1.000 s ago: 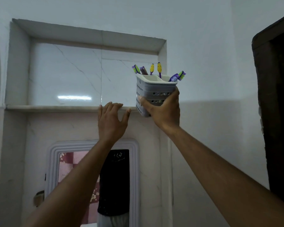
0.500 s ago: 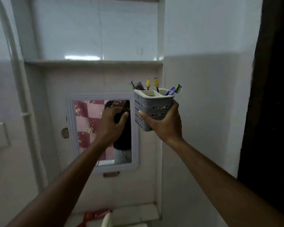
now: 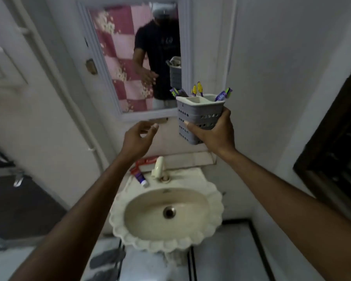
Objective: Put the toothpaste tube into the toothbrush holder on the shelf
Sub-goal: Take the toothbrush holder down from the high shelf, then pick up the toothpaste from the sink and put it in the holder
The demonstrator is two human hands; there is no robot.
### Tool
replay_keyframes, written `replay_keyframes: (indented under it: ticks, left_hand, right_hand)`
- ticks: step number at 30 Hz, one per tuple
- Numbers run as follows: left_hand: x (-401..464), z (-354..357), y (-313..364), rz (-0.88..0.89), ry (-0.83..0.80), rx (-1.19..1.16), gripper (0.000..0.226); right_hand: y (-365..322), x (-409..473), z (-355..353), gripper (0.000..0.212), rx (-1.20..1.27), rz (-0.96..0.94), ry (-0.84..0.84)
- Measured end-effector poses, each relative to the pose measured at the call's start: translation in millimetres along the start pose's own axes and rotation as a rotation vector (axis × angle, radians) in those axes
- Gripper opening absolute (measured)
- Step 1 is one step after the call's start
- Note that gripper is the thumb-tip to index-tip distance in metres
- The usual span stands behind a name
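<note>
My right hand (image 3: 213, 132) grips a grey perforated toothbrush holder (image 3: 197, 116) upright in the air, in front of the wall right of the mirror. Several purple and yellow toothbrushes (image 3: 199, 90) stick out of its top. My left hand (image 3: 138, 138) hovers empty with fingers apart, left of the holder and above the sink's back edge. A red toothpaste tube (image 3: 142, 165) with a purple end and white cap lies on the sink's back left corner, below my left hand. The shelf is out of view.
A cream scalloped sink (image 3: 166, 238) with a cream tap (image 3: 158, 165) stands below my hands. A white-framed mirror (image 3: 134, 57) hangs above it. A white pipe (image 3: 69, 94) runs down the left wall. A dark door frame (image 3: 332, 142) is at the right.
The view has tipped down from the shelf to the sink. My right hand has brought the holder down from the shelf; my left hand has come off the shelf edge and opened above the toothpaste.
</note>
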State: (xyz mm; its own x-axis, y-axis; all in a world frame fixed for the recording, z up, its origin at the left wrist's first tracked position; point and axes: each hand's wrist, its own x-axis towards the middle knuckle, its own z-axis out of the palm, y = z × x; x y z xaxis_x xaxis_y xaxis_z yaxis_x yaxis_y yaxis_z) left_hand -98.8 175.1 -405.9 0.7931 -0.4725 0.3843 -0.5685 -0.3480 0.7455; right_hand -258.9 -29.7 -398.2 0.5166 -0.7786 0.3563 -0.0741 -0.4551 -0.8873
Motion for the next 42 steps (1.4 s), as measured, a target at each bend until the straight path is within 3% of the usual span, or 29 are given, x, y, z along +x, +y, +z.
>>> replay_keyframes:
  ticks: [8,12,14,20,23,27,30,33,36,40,42]
  left_hand:
    - [-25,32,-154,-0.249,-0.172,0.058,0.030]
    - [-27,43,-225,-0.280,-0.366,0.189,0.017]
    - [-24,45,-249,-0.191,-0.463,0.334,0.021]
    - [5,66,-302,0.114,-0.775,0.824,0.068]
    - [12,73,-316,0.281,-0.836,0.972,0.069]
    - [14,83,-327,0.409,-0.778,1.069,0.060]
    - [11,86,-325,0.254,-0.634,0.946,0.049]
    - [6,76,-301,-0.142,-0.391,0.496,0.035]
    - [10,58,-252,-0.302,-0.191,0.158,0.028]
    - [33,50,-177,-0.405,-0.264,-0.030,0.036]
    - [44,57,-148,-0.375,-0.364,0.015,0.040]
  right_hand:
    - [86,-31,79,0.106,-0.139,0.221,-0.109]
    - [116,-49,112,0.123,-0.157,0.311,-0.114]
    - [131,-58,123,0.125,-0.163,0.343,-0.134]
    - [176,-68,160,0.120,-0.231,0.444,-0.152]
    - [193,-70,172,0.126,-0.179,0.476,-0.158]
    - [212,-63,186,0.124,-0.145,0.467,-0.190]
    - [222,-58,194,0.121,-0.122,0.412,-0.218]
    - [237,-61,195,0.126,-0.138,0.364,-0.278]
    - [249,-74,188,0.133,-0.157,0.397,-0.336]
    - [250,-81,175,0.138,-0.156,0.463,-0.352]
    - [250,-80,169,0.140,-0.141,0.472,-0.353]
